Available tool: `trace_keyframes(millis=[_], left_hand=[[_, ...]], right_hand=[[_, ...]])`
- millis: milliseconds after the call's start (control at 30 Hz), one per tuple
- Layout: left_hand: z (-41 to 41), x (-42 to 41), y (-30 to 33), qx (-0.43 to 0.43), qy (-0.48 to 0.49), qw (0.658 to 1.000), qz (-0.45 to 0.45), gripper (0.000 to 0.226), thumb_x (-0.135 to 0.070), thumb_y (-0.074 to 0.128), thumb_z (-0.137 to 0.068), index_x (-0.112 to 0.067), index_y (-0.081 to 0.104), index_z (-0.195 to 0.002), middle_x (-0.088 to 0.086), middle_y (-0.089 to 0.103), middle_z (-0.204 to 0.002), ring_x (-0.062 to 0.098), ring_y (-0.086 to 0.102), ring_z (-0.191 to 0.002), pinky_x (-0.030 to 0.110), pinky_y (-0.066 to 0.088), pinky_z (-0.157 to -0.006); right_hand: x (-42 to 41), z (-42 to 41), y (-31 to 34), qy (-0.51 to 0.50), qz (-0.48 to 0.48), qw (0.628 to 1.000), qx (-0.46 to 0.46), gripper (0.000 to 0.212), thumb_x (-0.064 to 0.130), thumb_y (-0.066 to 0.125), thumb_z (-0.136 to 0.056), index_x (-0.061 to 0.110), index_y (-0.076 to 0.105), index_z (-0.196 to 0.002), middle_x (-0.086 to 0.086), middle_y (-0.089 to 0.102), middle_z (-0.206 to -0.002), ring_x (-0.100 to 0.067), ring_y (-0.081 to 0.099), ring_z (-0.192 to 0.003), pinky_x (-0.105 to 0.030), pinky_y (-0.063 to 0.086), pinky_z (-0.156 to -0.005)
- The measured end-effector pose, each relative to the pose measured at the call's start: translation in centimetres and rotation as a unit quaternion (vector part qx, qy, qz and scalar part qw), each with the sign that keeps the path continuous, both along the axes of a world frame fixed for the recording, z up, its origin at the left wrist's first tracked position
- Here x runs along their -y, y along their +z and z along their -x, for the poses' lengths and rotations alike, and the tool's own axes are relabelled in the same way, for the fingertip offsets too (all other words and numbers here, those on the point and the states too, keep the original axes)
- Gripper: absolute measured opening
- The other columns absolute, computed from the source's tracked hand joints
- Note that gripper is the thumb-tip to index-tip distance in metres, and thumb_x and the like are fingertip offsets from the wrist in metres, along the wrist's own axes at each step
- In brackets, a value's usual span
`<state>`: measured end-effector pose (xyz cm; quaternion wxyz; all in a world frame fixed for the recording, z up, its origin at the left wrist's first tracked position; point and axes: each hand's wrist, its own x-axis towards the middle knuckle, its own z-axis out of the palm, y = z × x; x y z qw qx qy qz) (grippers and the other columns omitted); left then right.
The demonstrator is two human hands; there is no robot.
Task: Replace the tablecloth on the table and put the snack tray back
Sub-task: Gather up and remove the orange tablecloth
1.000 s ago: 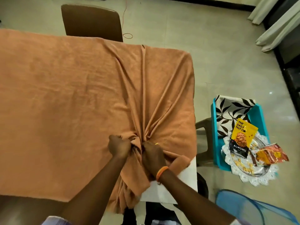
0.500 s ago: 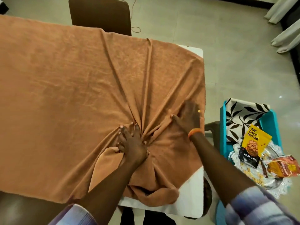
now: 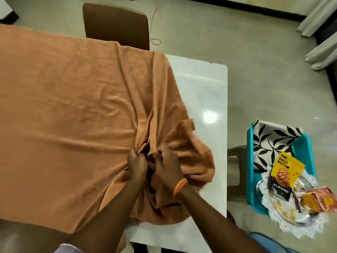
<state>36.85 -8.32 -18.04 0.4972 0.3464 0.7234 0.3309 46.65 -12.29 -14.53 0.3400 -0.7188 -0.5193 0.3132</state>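
Since half a second ago the right hand (image 3: 168, 168) has returned beside the left hand (image 3: 136, 164); both grip bunched cloth (image 3: 73, 106), though the fingers appear partly buried. More white worktop (image 3: 204, 88) lies exposed at right. The snack tray (image 3: 291, 207) sits on a blue bin (image 3: 304, 150) beside the worktop.

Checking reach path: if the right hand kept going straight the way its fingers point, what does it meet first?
The right hand points up-table, so first the bunched folds of the orange-brown fabric tablecloth it grips; the brown chair back lies well beyond. Depth is unclear.
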Motion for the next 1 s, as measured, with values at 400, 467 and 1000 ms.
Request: trace_keyframes(millis=[400, 467, 1000], left_hand=[[8.7, 1.7, 3.0, -0.239, -0.254, 0.934, -0.082, 0.065, -0.052, 0.053, -0.088, -0.029, 0.033, -0.145, 0.017, 0.03, -0.153, 0.035, 0.029, -0.141, 0.048, 0.031, -0.111], [8.6, 2.3, 1.5, -0.241, -0.412, 0.879, 0.0, 0.09, -0.074, 0.048, -0.083, -0.047, -0.004, -0.151, 0.014, -0.012, -0.163, 0.038, -0.004, -0.149, 0.059, 0.012, -0.118], [9.1, -0.3, 3.7, -0.179, -0.478, 0.86, 0.004, 0.05, -0.007, 0.068, -0.083, -0.014, 0.059, -0.132, 0.007, 0.06, -0.129, 0.024, 0.055, -0.119, 0.025, 0.043, -0.097]], right_hand=[[8.2, 9.4, -3.4, 0.251, 0.128, 0.912, 0.299, 0.081, 0.048, 0.049, -0.088, 0.022, 0.009, -0.154, -0.013, 0.001, -0.162, -0.035, -0.01, -0.149, -0.065, -0.005, -0.113], [7.7, 9.2, -3.5, 0.262, 0.14, 0.907, 0.299, 0.079, 0.045, 0.05, -0.09, 0.022, 0.01, -0.154, -0.015, 0.006, -0.162, -0.038, -0.002, -0.149, -0.063, 0.0, -0.114], [2.3, 3.1, -2.9, 0.16, 0.189, 0.922, 0.298, 0.097, 0.057, 0.067, -0.072, 0.044, 0.008, -0.148, -0.015, 0.021, -0.157, -0.047, 0.036, -0.132, -0.061, 0.037, -0.103]])
